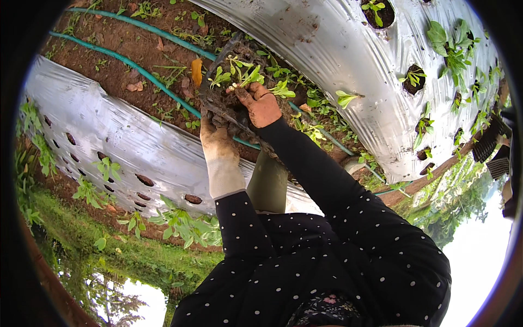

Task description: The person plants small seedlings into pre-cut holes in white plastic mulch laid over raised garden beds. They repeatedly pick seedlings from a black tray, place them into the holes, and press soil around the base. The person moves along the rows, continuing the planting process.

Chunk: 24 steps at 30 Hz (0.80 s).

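My left hand (pixel 218 141), in a dirty pale knit glove, grips the near edge of a black plastic seedling tray (pixel 207 79), which is caked with soil. The fingertips are partly hidden by the muddy tray. Over the tray, my bare, soil-stained right hand (pixel 264 107) pinches light-green leafy seedlings (pixel 250 75) near their pale stem bases. More seedling leaves (pixel 282 89) stick out just right of those fingers. A single loose seedling (pixel 345 98) lies on the silver plastic mulch (pixel 327 53) of the bed at the right.
A second mulched bed (pixel 126 135) with planting holes runs along the left. Teal hoses (pixel 135 67) cross the weedy soil path (pixel 126 43) between the beds. An olive boot (pixel 267 184) stands below my arms. Holes in the right bed hold young plants (pixel 413 77). Part of another person (pixel 500 151) shows at the right rim.
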{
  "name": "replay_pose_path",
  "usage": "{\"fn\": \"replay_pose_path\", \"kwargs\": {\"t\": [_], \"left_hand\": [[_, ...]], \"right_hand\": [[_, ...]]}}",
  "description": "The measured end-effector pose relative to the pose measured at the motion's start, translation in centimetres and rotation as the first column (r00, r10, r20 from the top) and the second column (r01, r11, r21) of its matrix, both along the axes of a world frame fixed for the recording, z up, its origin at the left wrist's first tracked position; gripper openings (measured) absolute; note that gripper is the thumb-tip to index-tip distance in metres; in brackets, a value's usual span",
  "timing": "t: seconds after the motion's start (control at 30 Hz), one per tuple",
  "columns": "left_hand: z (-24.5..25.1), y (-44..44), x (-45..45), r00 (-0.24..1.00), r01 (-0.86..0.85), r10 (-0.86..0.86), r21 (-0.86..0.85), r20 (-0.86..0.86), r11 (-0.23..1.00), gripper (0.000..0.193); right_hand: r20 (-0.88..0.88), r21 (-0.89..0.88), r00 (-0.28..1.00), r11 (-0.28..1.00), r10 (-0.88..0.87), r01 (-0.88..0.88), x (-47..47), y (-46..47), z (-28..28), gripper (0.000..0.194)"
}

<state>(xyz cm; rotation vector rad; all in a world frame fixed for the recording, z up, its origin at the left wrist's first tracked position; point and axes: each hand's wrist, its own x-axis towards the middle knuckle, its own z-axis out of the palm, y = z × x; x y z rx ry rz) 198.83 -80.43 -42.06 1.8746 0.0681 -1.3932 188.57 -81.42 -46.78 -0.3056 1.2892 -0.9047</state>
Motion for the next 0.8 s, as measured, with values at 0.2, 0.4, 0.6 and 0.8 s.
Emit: {"fn": "replay_pose_path", "kwargs": {"t": [0.2, 0.4, 0.6, 0.8], "left_hand": [[-0.8, 0.7, 1.3, 0.943, -0.244, 0.233, -0.016, -0.238, 0.97, 0.034], [-1.8, 1.2, 1.3, 0.93, -0.266, 0.276, 0.075, -0.243, 0.961, 0.028], [-1.3, 1.2, 0.0, 0.929, -0.273, 0.316, 0.215, -0.195, 0.938, 0.026], [-1.1, 1.2, -0.8, 0.951, -0.18, 0.233, 0.252, -0.202, 0.951, 0.023]], "right_hand": [[0.482, 0.118, 0.834, 0.963, -0.269, 0.243, -6.1, -1.5, -0.6, 0.017], [0.119, 0.178, 0.938, 0.922, 0.326, -0.343, -6.3, -1.4, -0.4, 0.018], [0.086, 0.165, 0.917, 0.902, 0.389, -0.398, -4.0, 0.0, -1.3, 0.022], [-0.546, 0.141, 0.566, 0.733, 0.618, -0.665, -5.9, 0.3, -1.6, 0.027]]}}
